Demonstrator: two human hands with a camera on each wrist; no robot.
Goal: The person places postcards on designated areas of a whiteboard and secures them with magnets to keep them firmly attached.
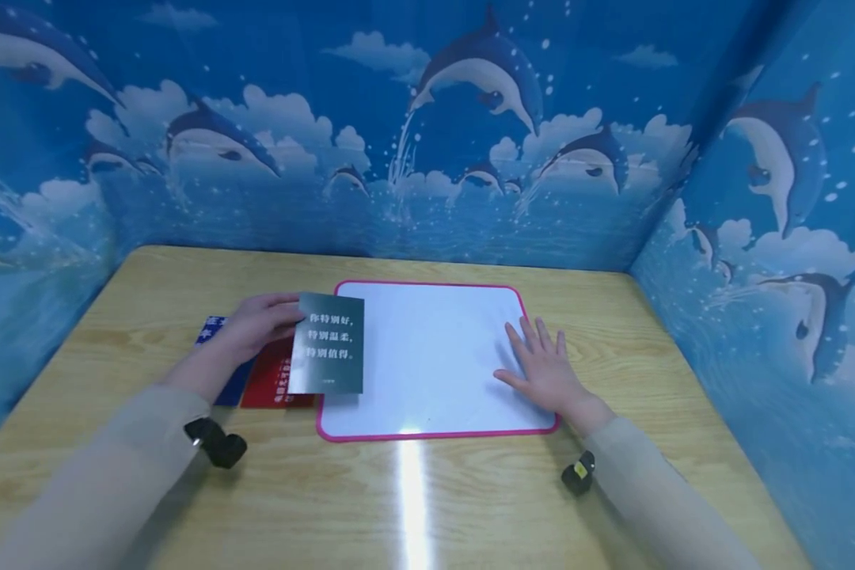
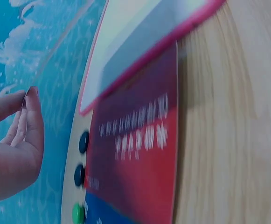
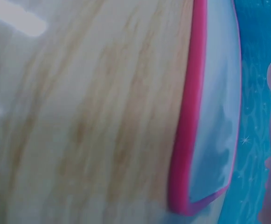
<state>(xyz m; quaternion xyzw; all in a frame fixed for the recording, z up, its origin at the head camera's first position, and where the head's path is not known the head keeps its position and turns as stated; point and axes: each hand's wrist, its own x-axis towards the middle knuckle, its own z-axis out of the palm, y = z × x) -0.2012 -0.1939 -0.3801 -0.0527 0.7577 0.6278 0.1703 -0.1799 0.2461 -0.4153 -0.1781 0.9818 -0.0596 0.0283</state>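
My left hand pinches a dark green card with white lettering by its left edge. The card is raised over the left end of a pink-framed whiteboard, its shadow falling below it. From the left wrist view, this card appears nearly edge-on between thumb and fingers. Under it and the left forearm lie a red card with white writing and a blue card, both partly covered. At the whiteboard's right edge, my right hand spreads its fingers, holding nothing; its shadow shows on the white surface.
Beside the red card in the left wrist view sit two dark round pieces and a green one. The wooden table reflects a bright light strip. A blue dolphin-print curtain borders the table's back and sides.
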